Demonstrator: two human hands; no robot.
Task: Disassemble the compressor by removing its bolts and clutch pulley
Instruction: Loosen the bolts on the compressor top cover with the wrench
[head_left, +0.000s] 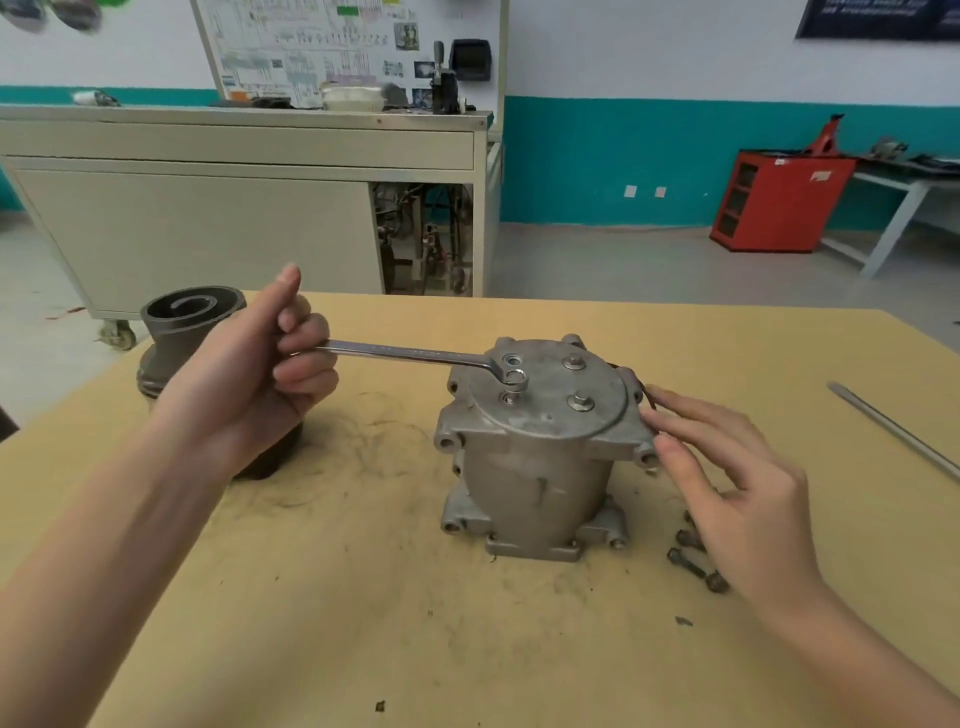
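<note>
The compressor stands upright on the desk. The left hand curls round the handle of a wrench, whose ring end sits on a bolt atop the compressor. The right hand, fingers straight, touches the compressor's right flange. Several loose bolts lie just right of its base.

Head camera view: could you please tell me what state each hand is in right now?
Left hand: closed, gripping the wrench by its handle.
Right hand: open, straight fingers touching the compressor at its upper edge.
</note>
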